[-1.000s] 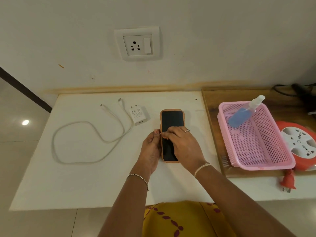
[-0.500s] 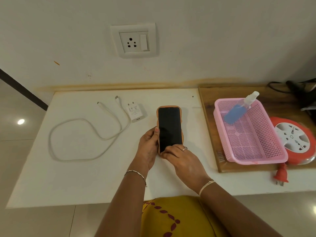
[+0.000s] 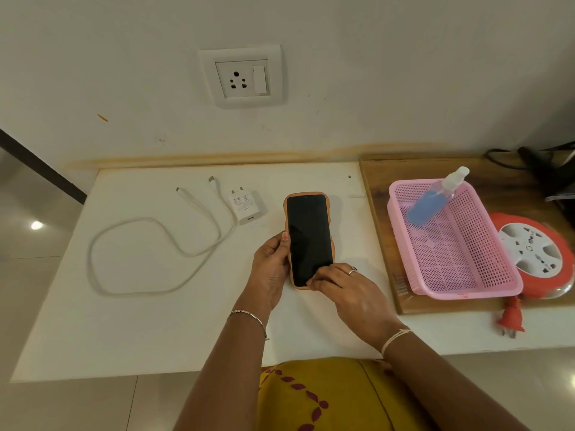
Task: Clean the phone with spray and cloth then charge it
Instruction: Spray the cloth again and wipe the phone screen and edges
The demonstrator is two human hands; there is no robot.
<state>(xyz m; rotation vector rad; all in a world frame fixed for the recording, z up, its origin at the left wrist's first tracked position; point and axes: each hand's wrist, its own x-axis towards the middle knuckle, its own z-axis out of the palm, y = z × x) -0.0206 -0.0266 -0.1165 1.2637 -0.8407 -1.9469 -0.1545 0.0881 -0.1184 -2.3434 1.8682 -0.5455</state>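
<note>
Far left, white cable (image 3: 146,256) looped on the table (image 3: 77,321); beside it white charger (image 3: 245,206), label print too small to read. Centre, left hand (image 3: 270,270) wrapped round the phone (image 3: 309,239), orange case, dark screen. Right hand (image 3: 348,290) fingertips pinched at its bottom edge, possibly on a cloth. Right, pink basket (image 3: 466,269) cradling blue spray bottle (image 3: 435,199).
</note>
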